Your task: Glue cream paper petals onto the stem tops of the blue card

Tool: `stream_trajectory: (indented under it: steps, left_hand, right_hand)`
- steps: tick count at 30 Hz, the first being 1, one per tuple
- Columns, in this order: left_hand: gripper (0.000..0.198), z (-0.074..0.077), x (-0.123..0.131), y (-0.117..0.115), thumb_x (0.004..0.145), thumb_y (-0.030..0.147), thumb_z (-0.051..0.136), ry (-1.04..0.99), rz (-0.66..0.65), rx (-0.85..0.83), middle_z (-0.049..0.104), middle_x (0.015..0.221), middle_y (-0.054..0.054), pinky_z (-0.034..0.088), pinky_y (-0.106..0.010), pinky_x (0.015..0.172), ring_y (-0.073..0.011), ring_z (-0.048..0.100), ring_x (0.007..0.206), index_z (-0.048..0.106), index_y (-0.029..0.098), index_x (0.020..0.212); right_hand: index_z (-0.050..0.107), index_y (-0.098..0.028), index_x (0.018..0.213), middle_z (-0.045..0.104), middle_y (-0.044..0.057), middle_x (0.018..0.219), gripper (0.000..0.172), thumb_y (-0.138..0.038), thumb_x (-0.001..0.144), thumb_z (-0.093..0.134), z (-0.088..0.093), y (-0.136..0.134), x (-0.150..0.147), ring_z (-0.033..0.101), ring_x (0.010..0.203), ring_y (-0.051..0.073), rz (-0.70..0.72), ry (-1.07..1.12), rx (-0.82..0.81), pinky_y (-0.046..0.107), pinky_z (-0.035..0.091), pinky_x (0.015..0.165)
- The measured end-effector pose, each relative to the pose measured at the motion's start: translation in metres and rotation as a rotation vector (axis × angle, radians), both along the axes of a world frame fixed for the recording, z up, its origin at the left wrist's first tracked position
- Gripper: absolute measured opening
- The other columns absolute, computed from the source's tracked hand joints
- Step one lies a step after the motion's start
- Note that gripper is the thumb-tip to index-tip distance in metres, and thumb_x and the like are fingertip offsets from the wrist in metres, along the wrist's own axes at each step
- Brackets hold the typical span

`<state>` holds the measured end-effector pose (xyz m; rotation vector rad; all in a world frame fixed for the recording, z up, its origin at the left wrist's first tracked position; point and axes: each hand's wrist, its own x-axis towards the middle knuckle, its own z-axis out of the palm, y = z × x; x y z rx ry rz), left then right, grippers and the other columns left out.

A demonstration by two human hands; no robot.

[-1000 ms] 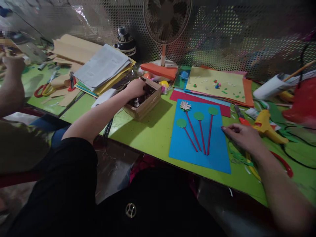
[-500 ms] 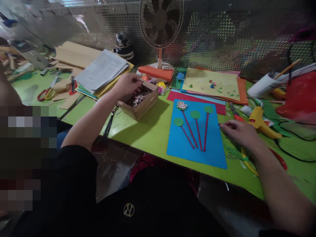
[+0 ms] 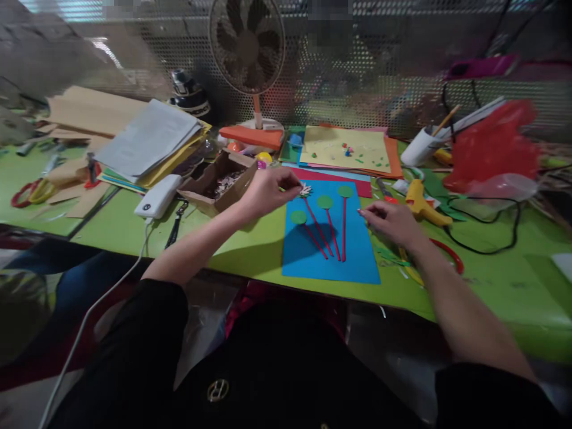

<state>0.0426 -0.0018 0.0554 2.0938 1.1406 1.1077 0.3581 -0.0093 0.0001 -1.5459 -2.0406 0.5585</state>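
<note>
A blue sheet of paper lies on the green table, bearing several red stems topped with green paper discs. One stem ends in a pale, many-petalled flower. My left hand reaches over the sheet's upper left corner, its fingertips pinched together at the flower; anything between them is too small to make out. Beside the sheet's right edge, my right hand hovers with thumb and forefinger pressed together, and what they hold, if anything, cannot be told.
Left of the sheet stands a box of small pale pieces. A white power bank with a cable lies beside it. A yellow glue gun and a pen holder are at the right; a fan stands behind.
My left hand has moved right, from inside the box to the flower on the blue sheet. My right hand stays beside the sheet. The view has shifted, revealing the white power bank.
</note>
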Motion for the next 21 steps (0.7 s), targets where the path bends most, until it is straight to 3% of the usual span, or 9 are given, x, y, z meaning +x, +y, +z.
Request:
stream_trajectory:
  steps: [4,8,14,21]
  left_hand:
    - [0.008,-0.019,0.044,0.003,0.081,0.017,0.060,0.213,-0.095,0.216,0.071,0.074,-0.005,0.051,-0.025,0.063,-0.0129,0.065,0.067,0.067,0.014,0.078]
    - [0.016,-0.034,0.066,0.005,0.087,0.016,0.052,0.447,-0.155,0.365,0.072,0.082,-0.008,0.049,-0.027,0.066,-0.0161,0.066,0.075,0.068,0.014,0.085]
    - [0.023,-0.048,0.074,-0.005,0.092,0.015,0.043,0.787,-0.128,0.567,0.069,0.083,-0.008,0.039,-0.026,0.049,-0.0159,0.062,0.064,0.067,0.015,0.091]
    - [0.028,-0.051,0.075,-0.008,0.094,0.011,0.039,0.828,-0.132,0.703,0.068,0.076,-0.007,0.036,-0.026,0.046,-0.0145,0.060,0.061,0.064,0.016,0.085]
  right_hand:
    - [0.064,-0.022,0.078,0.063,0.002,0.062,0.038,-0.058,0.086,0.054,0.001,-0.006,-0.008,0.058,0.056,0.017,0.098,0.074,-0.025,0.031,0.043,0.056]
    - [0.062,-0.022,0.082,0.065,0.003,0.069,0.038,-0.058,0.088,0.052,0.002,-0.011,-0.019,0.059,0.061,0.017,0.146,0.159,0.014,0.031,0.044,0.058]
    - [0.059,-0.023,0.086,0.067,0.004,0.079,0.036,-0.056,0.092,0.047,-0.002,-0.018,-0.035,0.058,0.068,0.018,0.255,0.161,0.117,0.031,0.043,0.065]
    - [0.058,-0.024,0.085,0.065,0.002,0.076,0.031,-0.053,0.091,0.050,-0.005,-0.021,-0.039,0.054,0.064,0.017,0.248,0.184,0.086,0.031,0.041,0.062]
